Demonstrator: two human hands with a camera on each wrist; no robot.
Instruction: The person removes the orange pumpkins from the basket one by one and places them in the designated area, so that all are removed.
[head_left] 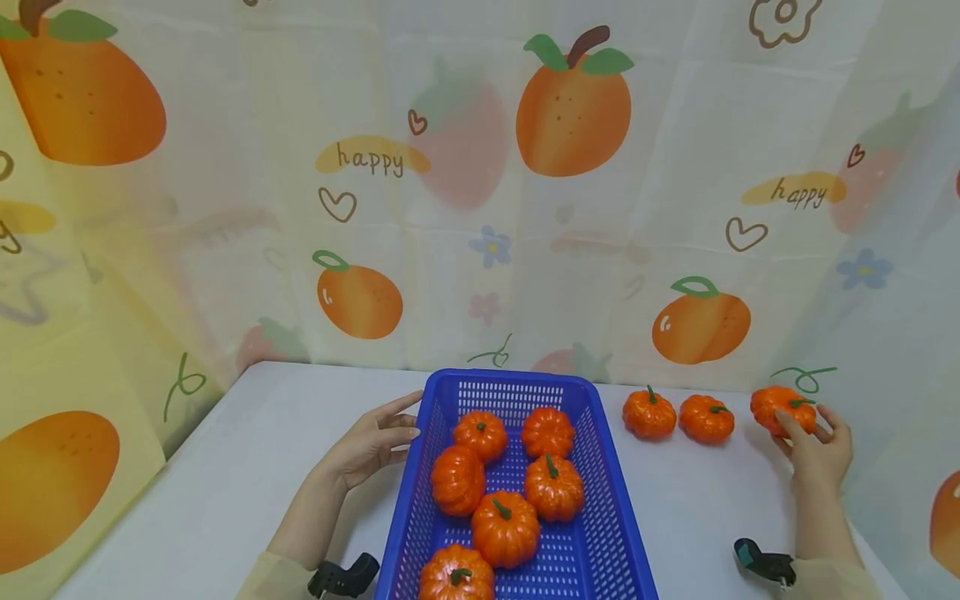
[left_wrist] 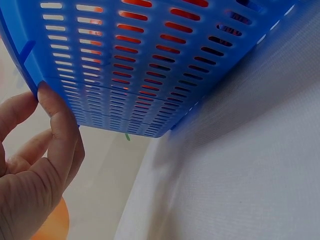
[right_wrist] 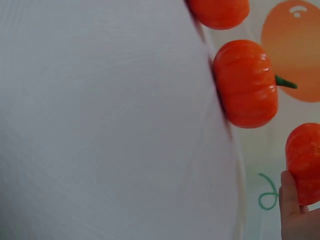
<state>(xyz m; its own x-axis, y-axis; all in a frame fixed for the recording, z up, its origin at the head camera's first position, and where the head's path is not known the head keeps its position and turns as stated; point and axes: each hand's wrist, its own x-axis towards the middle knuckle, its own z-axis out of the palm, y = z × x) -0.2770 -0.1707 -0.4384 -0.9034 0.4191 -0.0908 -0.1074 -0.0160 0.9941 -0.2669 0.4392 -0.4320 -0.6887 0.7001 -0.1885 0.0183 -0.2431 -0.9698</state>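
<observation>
The orange pumpkin (head_left: 771, 407) in your grip points its green stem rightward in the head view, its broad axis running roughly crosswise. Your right hand (head_left: 821, 450) reaches forward, its thumb on the pumpkin's near side; thumb and fingers hold the pumpkin just above the white table (head_left: 690, 508). Left of that grip sit two pumpkins (head_left: 707, 420), and farther left the blue basket (head_left: 517, 375) with six pumpkins (head_left: 506, 532) inside. Your left hand (head_left: 367, 446) angles inward, fingertips touching the basket's left rim; whether they pinch it, I cannot tell.
</observation>
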